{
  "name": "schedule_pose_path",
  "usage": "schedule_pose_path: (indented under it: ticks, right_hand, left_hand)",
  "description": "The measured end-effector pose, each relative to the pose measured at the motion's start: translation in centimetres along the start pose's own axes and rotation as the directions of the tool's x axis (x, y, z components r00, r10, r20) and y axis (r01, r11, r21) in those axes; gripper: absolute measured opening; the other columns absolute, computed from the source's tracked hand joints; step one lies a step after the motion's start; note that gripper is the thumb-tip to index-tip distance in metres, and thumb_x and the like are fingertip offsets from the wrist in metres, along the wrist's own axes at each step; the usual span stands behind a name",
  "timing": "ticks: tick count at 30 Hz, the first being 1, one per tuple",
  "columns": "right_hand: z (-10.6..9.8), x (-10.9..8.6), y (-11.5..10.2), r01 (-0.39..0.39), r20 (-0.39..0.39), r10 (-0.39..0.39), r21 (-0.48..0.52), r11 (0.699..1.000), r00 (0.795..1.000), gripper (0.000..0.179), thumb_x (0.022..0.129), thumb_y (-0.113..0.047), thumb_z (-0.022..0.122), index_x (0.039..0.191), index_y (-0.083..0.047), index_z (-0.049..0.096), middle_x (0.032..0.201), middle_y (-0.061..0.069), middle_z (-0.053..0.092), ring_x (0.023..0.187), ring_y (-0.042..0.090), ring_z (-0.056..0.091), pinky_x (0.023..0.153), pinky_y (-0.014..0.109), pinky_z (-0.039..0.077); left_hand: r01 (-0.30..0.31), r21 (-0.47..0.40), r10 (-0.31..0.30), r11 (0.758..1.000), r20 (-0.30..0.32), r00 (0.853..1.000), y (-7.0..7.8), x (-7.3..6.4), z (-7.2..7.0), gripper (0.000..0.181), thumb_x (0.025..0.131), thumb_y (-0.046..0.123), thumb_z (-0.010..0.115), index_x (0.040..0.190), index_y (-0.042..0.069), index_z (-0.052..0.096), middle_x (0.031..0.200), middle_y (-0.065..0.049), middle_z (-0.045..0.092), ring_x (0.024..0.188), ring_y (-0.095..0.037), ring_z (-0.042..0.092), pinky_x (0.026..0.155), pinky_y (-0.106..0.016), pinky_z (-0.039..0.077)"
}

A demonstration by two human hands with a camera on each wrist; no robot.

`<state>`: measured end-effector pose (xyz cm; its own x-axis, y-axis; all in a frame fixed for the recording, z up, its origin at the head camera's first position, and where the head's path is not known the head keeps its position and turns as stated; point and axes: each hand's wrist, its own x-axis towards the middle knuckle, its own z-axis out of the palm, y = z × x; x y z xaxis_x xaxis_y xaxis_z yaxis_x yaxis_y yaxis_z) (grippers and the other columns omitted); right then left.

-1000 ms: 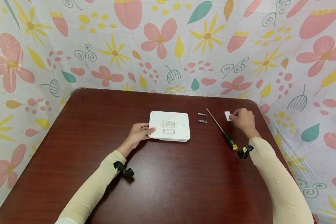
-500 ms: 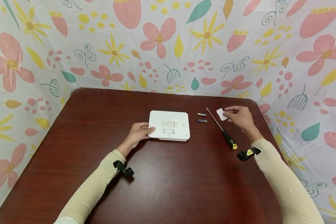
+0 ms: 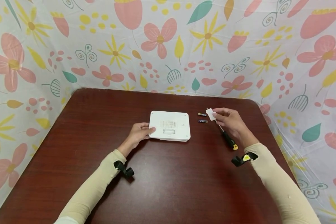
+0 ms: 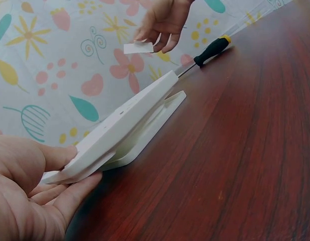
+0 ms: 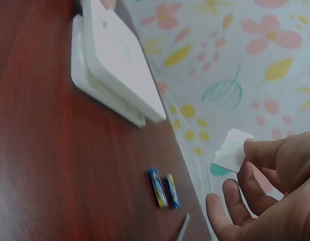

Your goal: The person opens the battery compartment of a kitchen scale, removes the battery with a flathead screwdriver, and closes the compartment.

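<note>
A white device like a kitchen scale (image 3: 175, 131) lies underside up on the table, its label and uncovered battery compartment (image 3: 169, 131) showing. My left hand (image 3: 137, 134) grips its left edge, thumb on top and fingers underneath, as the left wrist view shows. Between thumb and fingertips, my right hand (image 3: 231, 123) pinches a small white battery cover (image 3: 211, 114) with notched edges. In the head view this cover overlaps the screwdriver's shaft; the right wrist view shows the cover (image 5: 232, 150) held up in the air. Two batteries (image 3: 203, 121) lie between the device and the right hand.
A screwdriver with a black and yellow handle (image 3: 229, 140) lies below the right hand. The dark red wooden table (image 3: 168, 180) meets a flowered curtain (image 3: 123, 71) at its back and sides.
My right hand has lifted the battery cover from the right side of the table and carried it left, over the screwdriver. The left hand and the device have stayed in place.
</note>
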<state>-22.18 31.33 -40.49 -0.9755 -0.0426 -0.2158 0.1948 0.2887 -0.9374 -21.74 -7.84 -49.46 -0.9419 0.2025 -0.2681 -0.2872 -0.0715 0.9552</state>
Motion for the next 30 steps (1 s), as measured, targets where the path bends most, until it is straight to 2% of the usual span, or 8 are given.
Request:
schedule_pose_path:
  ticks: [3,7,9,13,16,22,27,30]
  right_hand:
    - [1.1,-0.2,-0.1,0.024,0.018,-0.025,0.026,0.999,1.0,0.049,0.103,-0.021,0.063,0.145,0.004,0.052,0.121,0.003,0.059,0.101,0.006,0.063,0.085,0.02,0.058]
    - [2.6,-0.5,-0.3,0.048,0.035,-0.049,0.012,0.999,0.998,0.05,0.104,-0.021,0.062,0.143,0.007,0.052,0.141,0.016,0.052,0.102,0.004,0.064,0.088,0.022,0.058]
    - [3.3,-0.7,-0.4,0.055,0.043,-0.055,-0.002,0.998,0.998,0.048,0.104,-0.022,0.063,0.141,0.008,0.055,0.145,0.02,0.05,0.101,0.003,0.064,0.089,0.023,0.058]
    - [4.8,-1.0,-0.6,0.114,0.056,-0.111,-0.055,0.992,0.992,0.041,0.103,-0.019,0.064,0.134,0.007,0.06,0.133,0.022,0.058,0.1,0.004,0.065,0.089,0.027,0.059]
    - [6.0,-1.1,-0.5,0.193,0.06,-0.187,-0.143,0.971,0.981,0.035,0.103,-0.019,0.064,0.129,0.004,0.065,0.118,0.02,0.066,0.099,0.013,0.067,0.086,0.03,0.061]
    - [8.5,-1.4,-0.7,0.339,0.055,-0.342,-0.353,0.872,0.938,0.026,0.101,-0.02,0.068,0.121,-0.004,0.072,0.108,0.011,0.074,0.099,0.023,0.065,0.078,0.031,0.055]
    - [10.6,-1.7,-1.3,0.434,0.031,-0.479,-0.476,0.765,0.877,0.019,0.097,-0.015,0.073,0.114,-0.007,0.075,0.103,0.01,0.076,0.093,0.024,0.069,0.079,0.039,0.057]
    - [11.6,-1.7,-1.6,0.466,0.037,-0.532,-0.537,0.703,0.846,0.018,0.094,-0.014,0.076,0.112,-0.009,0.077,0.102,0.007,0.077,0.088,0.023,0.068,0.076,0.038,0.057]
  left_hand:
    - [-0.001,-0.005,0.001,1.0,0.003,1.0,0.0,0.0,-0.1,0.041,0.095,-0.002,0.069,0.132,-0.015,0.057,0.123,-0.031,0.066,0.088,-0.016,0.071,0.08,-0.031,0.062]
    - [-0.002,-0.006,0.002,1.0,0.007,1.0,0.0,0.1,-0.1,0.041,0.095,-0.002,0.069,0.133,-0.015,0.057,0.123,-0.031,0.066,0.089,-0.016,0.071,0.08,-0.031,0.063]
    - [-0.003,-0.003,0.003,1.0,0.008,1.0,0.0,0.1,-0.1,0.041,0.095,-0.002,0.069,0.132,-0.015,0.057,0.123,-0.031,0.066,0.089,-0.016,0.072,0.08,-0.031,0.063]
    - [0.0,-0.008,0.0,1.0,0.008,1.0,0.0,0.0,-0.1,0.041,0.095,-0.002,0.069,0.132,-0.015,0.057,0.123,-0.031,0.066,0.088,-0.017,0.071,0.08,-0.031,0.063]
    - [0.001,-0.012,-0.001,1.0,0.008,1.0,0.0,0.0,-0.1,0.041,0.095,-0.003,0.069,0.133,-0.015,0.057,0.124,-0.032,0.065,0.088,-0.017,0.071,0.08,-0.031,0.063]
    - [0.002,-0.01,-0.002,1.0,0.003,1.0,-0.1,0.0,-0.1,0.041,0.095,-0.002,0.07,0.133,-0.015,0.057,0.123,-0.031,0.066,0.089,-0.017,0.071,0.081,-0.031,0.063]
    - [0.007,-0.007,-0.007,1.0,0.003,1.0,0.0,0.0,-0.1,0.042,0.094,-0.001,0.071,0.132,-0.014,0.058,0.122,-0.029,0.067,0.091,-0.018,0.072,0.082,-0.033,0.062]
    - [0.01,-0.003,-0.01,1.0,-0.003,1.0,0.1,-0.1,-0.1,0.042,0.094,-0.001,0.071,0.132,-0.013,0.058,0.123,-0.029,0.067,0.091,-0.018,0.071,0.082,-0.032,0.062]
